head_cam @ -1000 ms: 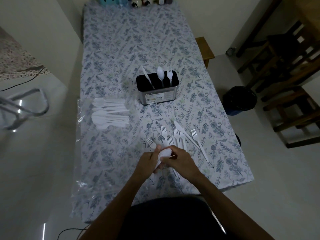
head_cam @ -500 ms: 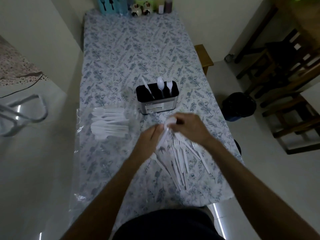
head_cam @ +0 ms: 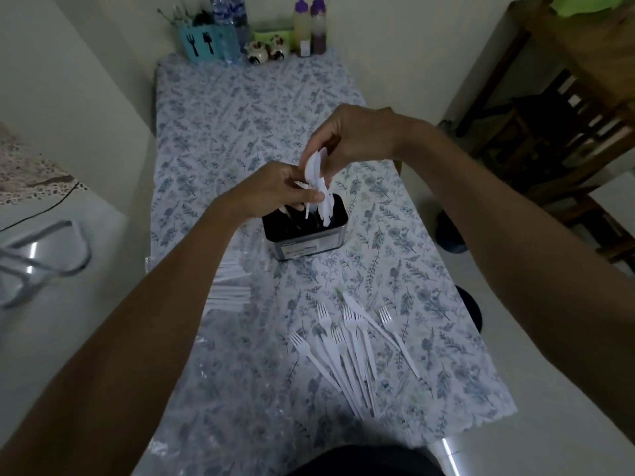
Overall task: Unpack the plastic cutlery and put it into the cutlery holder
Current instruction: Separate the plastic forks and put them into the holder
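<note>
A black, metal-sided cutlery holder (head_cam: 309, 240) stands mid-table. Directly above its opening, my right hand (head_cam: 354, 139) pinches a small bunch of white plastic spoons (head_cam: 318, 180), bowls up, handles dipping into the holder. My left hand (head_cam: 275, 190) touches the same bunch from the left at the holder's rim. Several white plastic forks (head_cam: 347, 341) lie fanned on the floral tablecloth nearer to me. A pile of white spoons on clear plastic wrap (head_cam: 230, 286) lies left of the holder, partly hidden by my left forearm.
At the table's far end stand a blue utensil caddy (head_cam: 199, 42), a water bottle (head_cam: 230, 25), two sauce bottles (head_cam: 311, 25) and small ceramic figures (head_cam: 266, 51). A dark bin (head_cam: 450, 231) and wooden chairs (head_cam: 549, 132) are right of the table, a wall on the left.
Both hands have risen from the near table edge and travelled forward with the spoons to above the holder. The view has tilted up toward the table's far end.
</note>
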`<state>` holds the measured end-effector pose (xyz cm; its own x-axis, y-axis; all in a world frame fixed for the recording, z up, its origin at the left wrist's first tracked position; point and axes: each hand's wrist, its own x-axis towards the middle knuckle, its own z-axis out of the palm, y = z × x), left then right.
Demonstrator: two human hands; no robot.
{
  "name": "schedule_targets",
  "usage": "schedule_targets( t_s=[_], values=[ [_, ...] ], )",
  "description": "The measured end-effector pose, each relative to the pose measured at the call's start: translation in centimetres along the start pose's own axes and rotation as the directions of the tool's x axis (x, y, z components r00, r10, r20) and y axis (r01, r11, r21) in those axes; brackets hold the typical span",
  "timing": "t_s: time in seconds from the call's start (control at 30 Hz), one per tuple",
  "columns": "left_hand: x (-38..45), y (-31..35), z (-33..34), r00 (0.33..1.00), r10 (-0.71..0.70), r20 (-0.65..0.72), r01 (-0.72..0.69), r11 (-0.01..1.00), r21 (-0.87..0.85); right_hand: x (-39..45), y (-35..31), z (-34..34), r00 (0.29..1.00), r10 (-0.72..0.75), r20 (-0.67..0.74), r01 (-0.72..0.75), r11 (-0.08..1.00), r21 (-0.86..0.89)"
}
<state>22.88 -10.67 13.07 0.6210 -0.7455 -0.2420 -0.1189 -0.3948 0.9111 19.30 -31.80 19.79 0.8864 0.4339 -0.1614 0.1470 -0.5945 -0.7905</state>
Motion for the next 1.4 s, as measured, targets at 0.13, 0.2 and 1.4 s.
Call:
schedule_targets(
  t_s=[0.13, 0.2, 1.4],
  values=[
    [1.4, -1.7, 1.7, 0.980, 0.037, -0.195, -0.033, 0.999, 0.025, 0.7, 2.6, -0.1, 0.996, 0.020, -0.081, -0.006, 0.986, 0.168],
    [1.8, -2.8, 3.0, 0.957, 0.053, -0.286, -0.021, 0.993, 0.113, 0.9, 4.0, 0.5, 0.994, 0.044, -0.095, -0.020, 0.972, 0.236],
    [7.3, -5.0, 11.2, 0.490, -0.289, -0.822, 0.405, 0.911, -0.079, 4.5, 9.5, 6.3, 0.928, 0.184, -0.324, -0.069, 0.939, 0.336]
  ],
)
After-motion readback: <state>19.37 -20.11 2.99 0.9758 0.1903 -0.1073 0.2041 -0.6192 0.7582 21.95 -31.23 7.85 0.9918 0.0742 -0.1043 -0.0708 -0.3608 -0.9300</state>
